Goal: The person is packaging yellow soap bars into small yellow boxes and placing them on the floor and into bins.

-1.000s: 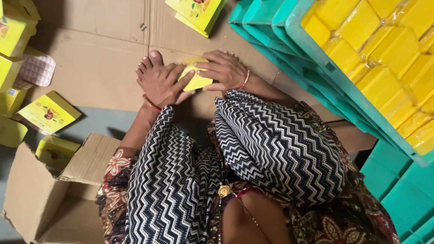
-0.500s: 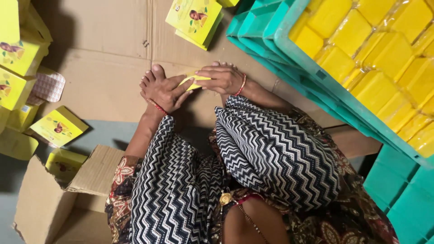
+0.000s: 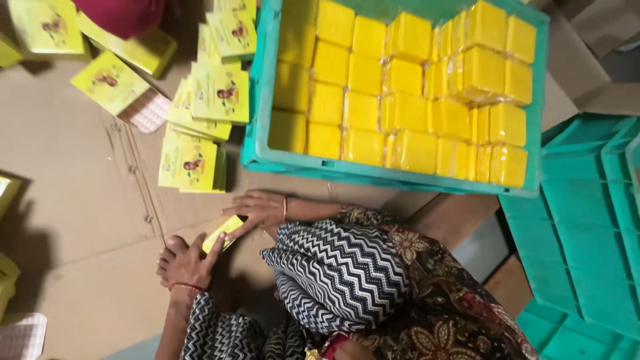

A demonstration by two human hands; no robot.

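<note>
Floor covering: flattened brown cardboard lies under everything and serves as the work surface.
Crate: a teal plastic crate sits just beyond the hands, filled with rows of yellow wrapped blocks. This crate is the landmark.
Spare crates: more teal crates lie right of the landmark crate.
Cartons: a loose stack of flat yellow cartons lies just left of the crate, touching its wall or nearly so.
Work item: one small yellow carton is held near the crate's front left corner, low over the cardboard.
Left hand: the left hand is closed on the carton's lower end, fingers curled around it.
Right hand: the right hand pinches the upper end, fingers extended along it.
Step in hand: judged to be shaping or closing the single carton.
Next move: likely calls for both hands to keep opposing pressure so the flaps seat squarely.
</note>
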